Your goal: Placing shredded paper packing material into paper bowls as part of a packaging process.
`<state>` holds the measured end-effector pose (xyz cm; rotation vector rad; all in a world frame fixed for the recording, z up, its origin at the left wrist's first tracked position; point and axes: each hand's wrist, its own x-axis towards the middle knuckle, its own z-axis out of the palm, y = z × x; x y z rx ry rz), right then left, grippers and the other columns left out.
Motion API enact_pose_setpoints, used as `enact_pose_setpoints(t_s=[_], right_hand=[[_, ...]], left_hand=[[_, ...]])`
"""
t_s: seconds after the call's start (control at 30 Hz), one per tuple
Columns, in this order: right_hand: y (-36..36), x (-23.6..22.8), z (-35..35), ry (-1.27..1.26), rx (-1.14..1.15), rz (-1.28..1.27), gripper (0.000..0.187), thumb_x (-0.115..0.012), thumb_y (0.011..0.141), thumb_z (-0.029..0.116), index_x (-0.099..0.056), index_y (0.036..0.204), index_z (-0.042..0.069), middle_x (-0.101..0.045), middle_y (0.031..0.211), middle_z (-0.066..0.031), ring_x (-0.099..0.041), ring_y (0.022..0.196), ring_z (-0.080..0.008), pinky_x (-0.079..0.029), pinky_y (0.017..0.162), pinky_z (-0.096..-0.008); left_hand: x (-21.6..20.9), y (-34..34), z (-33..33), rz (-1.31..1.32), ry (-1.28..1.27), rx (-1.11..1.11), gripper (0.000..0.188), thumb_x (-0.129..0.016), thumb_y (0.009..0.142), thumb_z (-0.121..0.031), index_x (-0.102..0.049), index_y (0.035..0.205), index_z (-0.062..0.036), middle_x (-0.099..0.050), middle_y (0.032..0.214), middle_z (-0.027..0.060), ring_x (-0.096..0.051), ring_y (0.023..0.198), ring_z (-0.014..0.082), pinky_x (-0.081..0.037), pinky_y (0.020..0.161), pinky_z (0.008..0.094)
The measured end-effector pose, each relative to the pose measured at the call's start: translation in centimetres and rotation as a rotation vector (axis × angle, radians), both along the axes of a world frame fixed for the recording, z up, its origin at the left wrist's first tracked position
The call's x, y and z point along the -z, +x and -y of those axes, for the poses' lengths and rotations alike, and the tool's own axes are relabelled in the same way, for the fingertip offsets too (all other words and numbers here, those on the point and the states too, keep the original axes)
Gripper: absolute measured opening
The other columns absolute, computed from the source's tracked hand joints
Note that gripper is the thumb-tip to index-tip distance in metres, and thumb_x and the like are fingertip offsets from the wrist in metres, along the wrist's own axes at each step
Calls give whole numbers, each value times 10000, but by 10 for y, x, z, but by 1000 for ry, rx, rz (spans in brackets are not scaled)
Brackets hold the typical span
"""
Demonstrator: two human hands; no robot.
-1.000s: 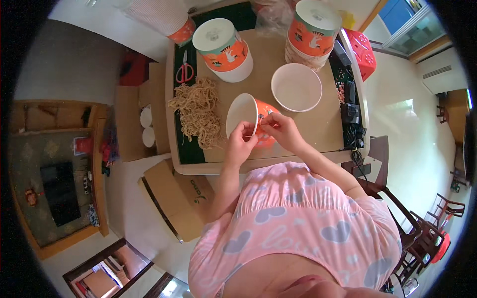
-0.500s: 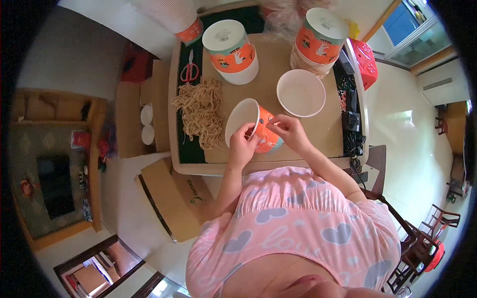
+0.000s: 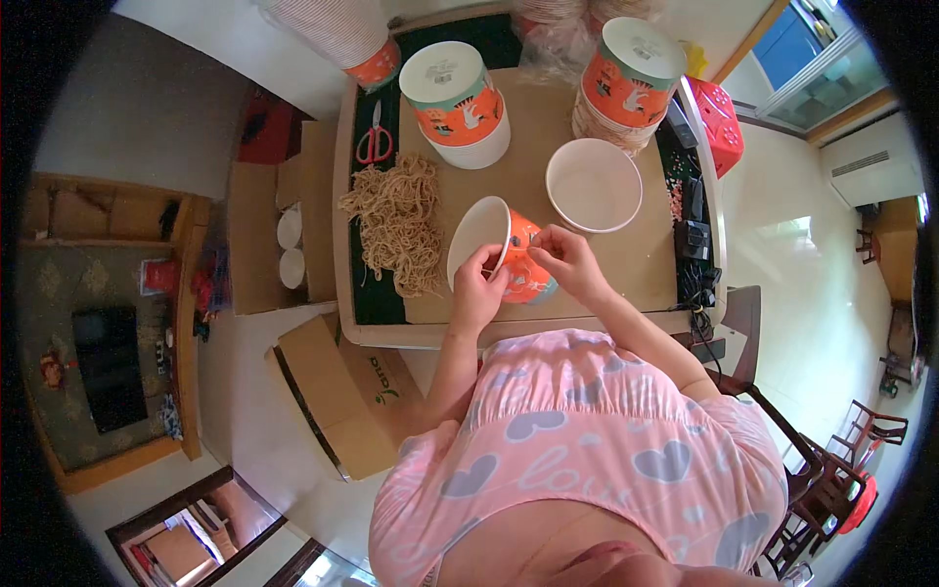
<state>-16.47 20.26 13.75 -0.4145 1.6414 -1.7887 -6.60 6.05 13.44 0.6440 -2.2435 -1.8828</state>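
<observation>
A paper bucket (image 3: pixel 531 285) with an orange printed outside and white inside lies tilted near the table's front edge, its mouth facing left. My left hand (image 3: pixel 477 294) grips its rim, thumb and fingers on either side of the wall. Against the orange side, the fingertips of my right hand (image 3: pixel 569 262) are pinched together; what sits between them is too small to make out. To the left lies a loose heap of tan twine (image 3: pixel 394 223), with red-handled scissors (image 3: pixel 375 140) behind it. Another white paper bucket (image 3: pixel 594 184) stands upright, mouth up, beyond my right hand.
Upside-down bucket stacks stand at the back left (image 3: pixel 456 110) and back right (image 3: pixel 636 86). A tall nested stack (image 3: pixel 337 34) leans at the far left corner. Black adapters and cables (image 3: pixel 694 241) line the right edge. A cardboard box (image 3: pixel 342 391) sits on the floor at left.
My right hand's fingertips have shifted slightly along the bucket's orange side. The left hand keeps its grip on the rim, and the other things stay where they were.
</observation>
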Motion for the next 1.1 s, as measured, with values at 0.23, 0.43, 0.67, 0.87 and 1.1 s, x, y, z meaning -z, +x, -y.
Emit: enact_pose_setpoints(t_s=[0.23, 0.43, 0.67, 0.87, 1.1], right_hand=[[0, -2, 0, 219, -3, -119, 89, -651, 828, 90, -623, 856, 10, -529, 658, 46, -397, 584, 2, -305, 475, -191], [5, 3, 5, 104, 99, -431, 113, -658, 789, 75, -603, 849, -3, -571, 727, -73, -565, 643, -139, -467, 559, -283], [7, -8, 7, 183, 95, -542, 114, -644, 778, 76, -572, 825, 1, -568, 817, -130, -617, 692, -259, -502, 616, -340], [5, -1, 6, 206, 108, -560, 111, -646, 765, 80, -576, 821, 15, -569, 830, -129, -618, 707, -284, -494, 616, -354], [4, 2, 1, 265, 95, -649, 119, -634, 764, 84, -574, 852, 30, -568, 845, -133, -608, 723, -326, -490, 627, -384]], left_hand=[[-3, -1, -4, -44, 34, -33, 195, -539, 810, 46, -574, 1000, 17, -642, 811, 70, -621, 707, 122, -511, 645, 262], [8, -1, -3, -81, -73, -29, 217, -560, 788, 40, -599, 999, 11, -646, 800, 82, -606, 683, 121, -496, 633, 271], [-4, -3, -2, -26, -171, 14, 216, -562, 817, 52, -597, 1029, 24, -655, 851, 58, -610, 722, 91, -491, 673, 239], [-4, -8, -7, -71, -172, -5, 249, -590, 796, 43, -613, 1042, 7, -653, 828, 70, -587, 689, 100, -479, 636, 249], [-1, -10, -9, -131, -39, 24, 202, -601, 825, -43, -639, 1020, -7, -664, 814, 95, -620, 707, 121, -484, 633, 264]])
